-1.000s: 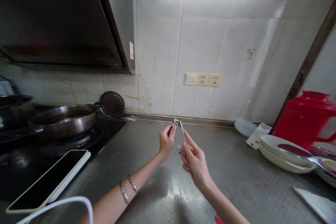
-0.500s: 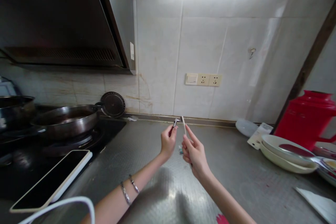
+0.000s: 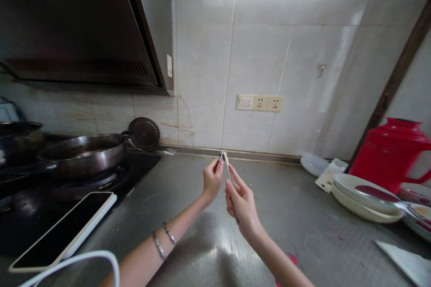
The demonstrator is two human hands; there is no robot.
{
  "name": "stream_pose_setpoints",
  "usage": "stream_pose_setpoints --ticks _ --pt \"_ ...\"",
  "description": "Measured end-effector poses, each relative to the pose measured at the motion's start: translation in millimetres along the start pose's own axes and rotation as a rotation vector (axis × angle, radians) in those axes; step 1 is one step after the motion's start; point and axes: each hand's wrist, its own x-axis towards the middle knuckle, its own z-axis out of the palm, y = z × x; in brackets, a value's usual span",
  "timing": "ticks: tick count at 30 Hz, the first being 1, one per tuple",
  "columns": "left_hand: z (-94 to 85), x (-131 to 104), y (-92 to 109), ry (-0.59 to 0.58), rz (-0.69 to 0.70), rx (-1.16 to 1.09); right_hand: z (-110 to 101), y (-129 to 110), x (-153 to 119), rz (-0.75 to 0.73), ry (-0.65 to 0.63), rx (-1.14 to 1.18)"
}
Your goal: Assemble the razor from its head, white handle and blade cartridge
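Note:
My left hand (image 3: 212, 180), with two bracelets on its forearm, pinches a small dark and silver tool (image 3: 221, 157) above the metal counter (image 3: 188, 233). Beside it, my right hand (image 3: 240, 199) is closed around a thin, pale stick-like item (image 3: 226, 165) that points upward. The top of the pale item meets or overlaps the tip of the silver tool; whether they touch cannot be told. What the tool's far end looks like is too small to make out.
On the left are a stove with a steel pan (image 3: 88, 154), a phone (image 3: 63, 233) and a white cable (image 3: 90, 255). Bowls (image 3: 367, 206), a white card (image 3: 331, 175), a red jug (image 3: 387, 157) and a white sheet (image 3: 407, 260) lie right.
My right hand has moved left with the pale item, bringing its top to the silver tool. My left hand has shifted slightly left. The small thing behind my right hand is now hidden.

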Motion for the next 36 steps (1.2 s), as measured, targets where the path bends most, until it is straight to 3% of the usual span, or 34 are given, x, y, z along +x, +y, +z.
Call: stream_pose_setpoints --ticks 6,11,17,22,36 --pt "-3.8 5 4 -0.009 0.014 0.002 3 -5 5 -0.098 0.048 0.005" --pt "-4.5 6 4 0.004 0.036 0.011 9 1 2 -0.039 0.002 -0.036" --pt "-2.6 4 6 -0.019 0.045 0.014 6 -5 8 -0.113 0.057 0.019" --pt "-3.9 4 6 -0.012 0.055 0.026 4 -3 6 -0.059 0.012 -0.038" --pt "-7.1 5 6 -0.025 0.076 0.085 4 -4 10 -0.084 0.040 0.024"
